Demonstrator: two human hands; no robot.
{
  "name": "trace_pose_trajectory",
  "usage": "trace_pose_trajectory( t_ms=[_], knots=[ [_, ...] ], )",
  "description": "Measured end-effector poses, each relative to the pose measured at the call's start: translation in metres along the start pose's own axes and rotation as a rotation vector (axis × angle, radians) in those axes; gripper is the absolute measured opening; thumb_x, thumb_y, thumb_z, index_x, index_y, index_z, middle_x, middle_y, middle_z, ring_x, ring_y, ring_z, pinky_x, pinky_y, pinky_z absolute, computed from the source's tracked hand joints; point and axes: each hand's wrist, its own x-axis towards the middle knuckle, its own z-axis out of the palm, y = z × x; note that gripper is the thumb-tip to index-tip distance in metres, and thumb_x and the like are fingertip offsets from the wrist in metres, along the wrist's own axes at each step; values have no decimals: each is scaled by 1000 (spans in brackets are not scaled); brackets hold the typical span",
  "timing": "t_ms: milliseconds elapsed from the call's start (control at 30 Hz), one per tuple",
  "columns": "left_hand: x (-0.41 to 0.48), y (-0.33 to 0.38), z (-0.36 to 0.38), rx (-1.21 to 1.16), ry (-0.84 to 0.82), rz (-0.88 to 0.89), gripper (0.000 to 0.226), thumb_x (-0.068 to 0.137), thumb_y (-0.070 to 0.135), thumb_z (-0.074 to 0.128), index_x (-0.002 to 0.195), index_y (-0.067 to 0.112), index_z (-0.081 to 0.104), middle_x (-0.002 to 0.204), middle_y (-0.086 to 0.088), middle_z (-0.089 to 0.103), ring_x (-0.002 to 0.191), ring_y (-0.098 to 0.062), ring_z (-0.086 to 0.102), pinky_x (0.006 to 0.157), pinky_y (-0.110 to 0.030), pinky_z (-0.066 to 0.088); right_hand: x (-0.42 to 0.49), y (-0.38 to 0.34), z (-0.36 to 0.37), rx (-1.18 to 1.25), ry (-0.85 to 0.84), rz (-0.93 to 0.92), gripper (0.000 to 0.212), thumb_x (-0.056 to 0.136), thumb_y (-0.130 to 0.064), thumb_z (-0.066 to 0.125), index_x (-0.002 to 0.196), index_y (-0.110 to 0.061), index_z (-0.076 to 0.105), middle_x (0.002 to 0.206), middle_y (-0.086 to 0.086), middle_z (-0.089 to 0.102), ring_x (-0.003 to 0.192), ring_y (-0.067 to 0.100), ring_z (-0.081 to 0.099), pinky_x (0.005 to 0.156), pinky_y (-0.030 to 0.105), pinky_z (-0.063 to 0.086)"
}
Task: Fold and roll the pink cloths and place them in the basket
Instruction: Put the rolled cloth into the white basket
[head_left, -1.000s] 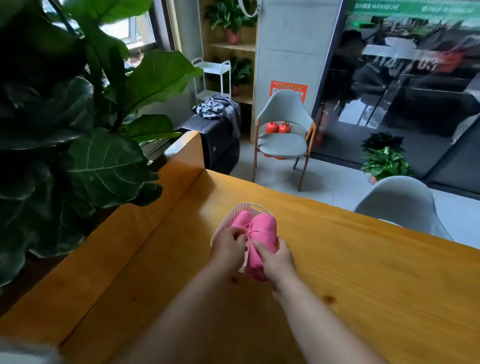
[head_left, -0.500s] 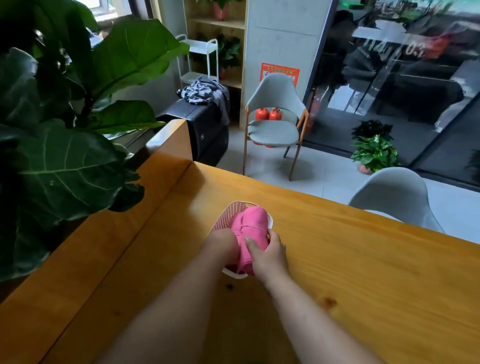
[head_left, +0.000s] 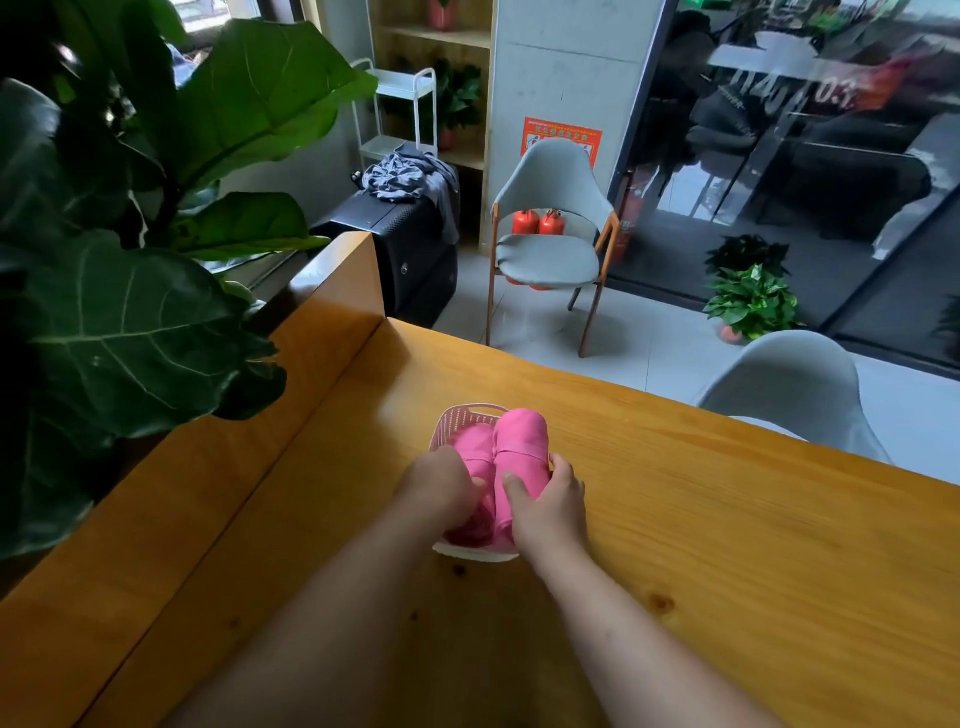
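Basket (head_left: 470, 410) on the tabletop (head_left: 727, 519), holding rolled pink cloths side by side: left roll (head_left: 470, 452) and right roll (head_left: 522, 441). My right hand (head_left: 550, 506) grips the right roll, thumb on top. My left hand (head_left: 439, 488) curls down onto the left roll; whether it grips, I cannot tell. A second ago the right roll overhung the near rim; now it lies inside. One basket, two rolls.
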Motion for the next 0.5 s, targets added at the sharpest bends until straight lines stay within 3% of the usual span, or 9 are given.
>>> trace_pose_trajectory(
  t_ms=[100, 233, 300, 400, 500],
  knots=[
    [-12, -2, 8, -74, 44, 0, 31, 86, 36, 66, 105, 14, 57, 105, -11, 70, 89, -33, 66, 78, -39, 59, -1, -7, 5, -89, -11, -5, 79, 98, -45, 63, 162, -16, 26, 156, 12, 37, 135, 33, 50, 105, 40, 44],
    [-28, -7, 21, -87, 123, 7, 22, 90, 34, 59, 102, 18, 49, 102, -11, 68, 91, -34, 67, 72, -38, 54, -8, -14, 18, -315, -21, -30, 77, 103, -45, 53, 163, -11, 19, 156, 15, 37, 139, 35, 42, 114, 43, 38],
    [-33, -10, 30, -45, 136, 29, 29, 98, 40, 54, 115, 16, 50, 110, -12, 64, 98, -35, 67, 75, -39, 51, -12, -13, 22, -496, -21, -55, 76, 103, -48, 50, 161, -10, 20, 154, 13, 39, 140, 33, 35, 116, 42, 35],
    [-39, -17, 41, 53, 134, 55, 45, 101, 45, 50, 136, 15, 46, 124, -11, 58, 106, -34, 66, 79, -39, 50, -11, -10, 24, -584, -33, -83, 68, 101, -50, 56, 154, -13, 33, 149, 9, 38, 137, 30, 36, 111, 40, 41],
    [-43, -22, 43, 127, 132, 70, 59, 101, 55, 49, 147, 18, 40, 136, -10, 54, 112, -32, 66, 84, -39, 52, -9, -8, 21, -674, -99, -164, 85, 99, -51, 60, 164, -21, 14, 151, 8, 32, 136, 30, 38, 109, 39, 43]
  ],
)
